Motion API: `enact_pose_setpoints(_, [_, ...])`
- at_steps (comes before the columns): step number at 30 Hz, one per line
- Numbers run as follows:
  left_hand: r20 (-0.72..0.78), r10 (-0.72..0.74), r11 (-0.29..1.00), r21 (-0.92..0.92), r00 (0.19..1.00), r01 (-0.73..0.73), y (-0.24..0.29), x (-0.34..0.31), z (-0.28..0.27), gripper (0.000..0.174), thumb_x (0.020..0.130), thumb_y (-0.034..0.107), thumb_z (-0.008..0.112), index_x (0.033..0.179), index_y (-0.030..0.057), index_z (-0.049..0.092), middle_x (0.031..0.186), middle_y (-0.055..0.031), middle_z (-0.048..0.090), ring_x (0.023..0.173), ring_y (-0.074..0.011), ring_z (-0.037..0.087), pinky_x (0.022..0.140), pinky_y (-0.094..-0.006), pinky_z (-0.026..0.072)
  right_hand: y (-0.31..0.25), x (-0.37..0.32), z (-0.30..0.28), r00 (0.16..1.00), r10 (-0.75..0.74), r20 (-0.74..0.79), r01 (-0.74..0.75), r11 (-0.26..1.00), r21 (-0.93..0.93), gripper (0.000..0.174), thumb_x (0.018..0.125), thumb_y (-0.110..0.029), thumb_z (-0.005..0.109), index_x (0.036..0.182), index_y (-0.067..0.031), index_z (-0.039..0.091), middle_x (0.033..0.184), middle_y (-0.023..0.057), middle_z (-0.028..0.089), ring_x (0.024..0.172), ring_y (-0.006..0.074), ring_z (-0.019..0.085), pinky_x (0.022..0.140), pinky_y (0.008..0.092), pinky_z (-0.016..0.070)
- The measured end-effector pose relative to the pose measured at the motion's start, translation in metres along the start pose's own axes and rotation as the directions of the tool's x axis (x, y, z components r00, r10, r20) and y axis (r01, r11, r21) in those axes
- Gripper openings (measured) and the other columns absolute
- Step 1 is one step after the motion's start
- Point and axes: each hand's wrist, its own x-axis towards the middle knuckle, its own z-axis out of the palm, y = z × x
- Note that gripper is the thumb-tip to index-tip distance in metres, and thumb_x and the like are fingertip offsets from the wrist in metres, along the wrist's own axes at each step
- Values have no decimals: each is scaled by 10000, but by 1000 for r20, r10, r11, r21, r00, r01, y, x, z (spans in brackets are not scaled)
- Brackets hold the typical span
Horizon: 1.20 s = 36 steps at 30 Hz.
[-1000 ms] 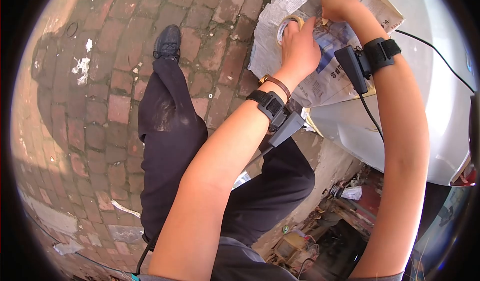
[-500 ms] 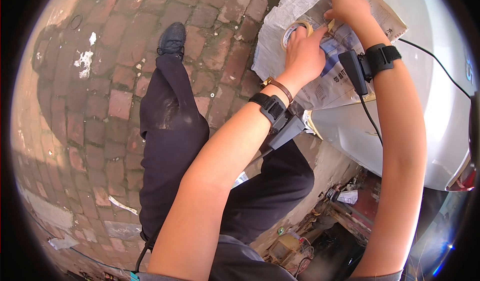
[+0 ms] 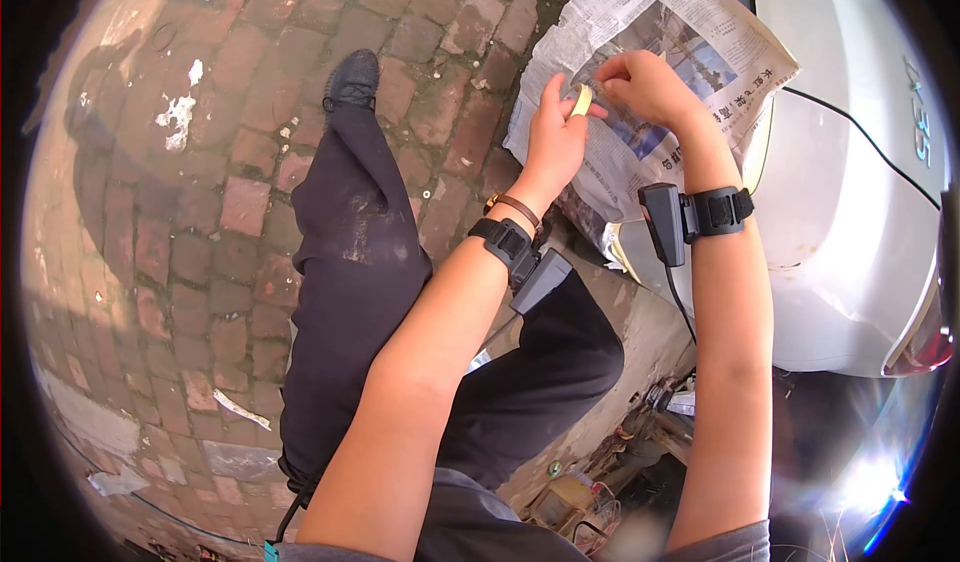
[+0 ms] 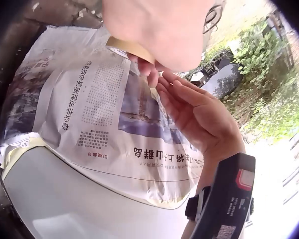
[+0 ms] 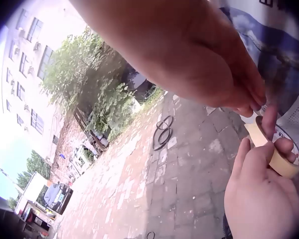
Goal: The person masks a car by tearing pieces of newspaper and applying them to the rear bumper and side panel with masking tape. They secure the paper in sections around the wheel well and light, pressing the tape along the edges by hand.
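A roll of pale yellow tape (image 3: 581, 101) is gripped by my left hand (image 3: 556, 143), with fingers through its ring, as the right wrist view shows (image 5: 287, 162). Close beside it, my right hand (image 3: 650, 89) has its fingertips drawn together near the roll's edge; in the right wrist view they meet at the tape, though what lies between them is hidden. Under both hands, a printed newspaper sheet (image 3: 755, 72) covers part of a silver car body (image 3: 830, 252). In the left wrist view the newspaper (image 4: 97, 107) has taped lower edges.
A black cable (image 3: 860, 122) crosses the car body. Brick paving (image 3: 220, 202) lies at the left, with the person's dark shoe (image 3: 352, 80) on it. Assorted clutter (image 3: 575, 497) stands at the bottom, beside the legs.
Both hands have drawn back toward the body, off the sheet's far part. The tape roll has been lifted and turned edge-on with my left hand, and my right hand has moved in beside it.
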Motion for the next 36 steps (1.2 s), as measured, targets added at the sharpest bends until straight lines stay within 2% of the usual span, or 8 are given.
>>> enact_pose_setpoints(5, [59,21,997,-73,998,-17,-3,-3,2,628,929,2,464,1509,-62,232,1017,-100,726,749,-116,582,670,-256,485,8,-17,10,998,16,-61,-1,970,243,180,798,-128,715,943,-38,772,870,141,749,813,242,725,763,343,556])
enact_pose_setpoints(14, [28,149,989,-17,988,-149,31,16,-2,512,975,69,497,1464,-16,369,892,-71,732,694,-124,597,657,-272,492,-2,12,-22,952,-141,-272,149,989,8,215,806,-226,734,825,-13,708,767,130,709,709,262,684,691,371,538])
enact_pose_setpoints(16, [-15,230,956,190,973,-223,42,30,-3,379,1021,132,502,1387,40,472,822,-34,723,587,-59,485,625,-239,460,-3,21,-33,945,-143,-295,125,989,-79,226,794,-239,738,830,-18,711,776,144,706,712,277,681,700,381,539])
enact_pose_setpoints(24, [-126,360,730,656,924,-195,31,34,9,231,979,184,558,1182,114,644,703,-78,706,694,-271,695,653,-385,519,5,64,-31,978,-146,-146,102,956,-275,199,805,-193,699,832,3,670,761,132,686,697,262,650,699,375,521])
enact_pose_setpoints(26, [-212,372,794,576,904,-192,21,34,4,204,982,176,556,1137,94,661,685,-57,702,635,-202,674,624,-357,509,3,60,-27,971,-196,-134,159,956,-245,187,809,-180,692,831,3,660,747,126,676,686,258,638,698,371,519])
enact_pose_setpoints(28, [-309,172,942,330,935,-64,19,31,-6,180,989,158,556,1092,72,677,677,-28,695,591,-109,623,571,-296,473,-11,51,-33,880,-472,-53,466,879,-106,160,823,-155,680,831,-1,635,713,94,641,665,205,606,697,347,510])
enact_pose_setpoints(32, [-298,36,995,-82,954,-63,18,40,-4,156,967,143,620,1045,23,682,682,-19,670,592,-60,571,537,-222,406,-23,39,-45,957,-291,5,291,956,44,106,753,-102,711,797,-9,683,744,98,700,678,190,654,663,322,516])
enact_pose_setpoints(36, [-290,76,990,-95,954,-108,28,42,-6,168,920,136,642,984,3,722,632,-32,681,572,-75,581,554,-256,452,-29,37,-56,965,-258,-49,261,963,71,87,726,-91,706,740,-21,658,685,93,678,629,188,631,618,339,500])
